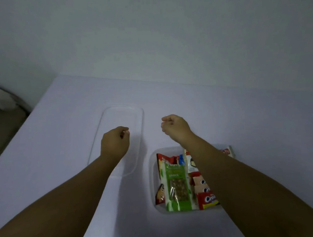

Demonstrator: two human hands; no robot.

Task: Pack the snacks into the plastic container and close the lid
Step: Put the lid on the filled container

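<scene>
Both sets of fingers are curled loosely, holding nothing. The left hand (pixel 115 144) hovers over the clear lid (pixel 116 120) at frame centre, likely to lift it. The right hand (pixel 174 128) floats above the container (pixel 152 172), lower right, snacks (pixel 176 187) already inside.

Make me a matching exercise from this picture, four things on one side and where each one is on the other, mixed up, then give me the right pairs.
Things:
1. clear lid
2. green nut bar
3. left hand
4. right hand

Places:
A. in the container, on top of the other snacks
B. curled, above the bare table beyond the container
C. flat on the table, left of the container
D. curled, over the lid

Pairs: 1-C, 2-A, 3-D, 4-B
</scene>
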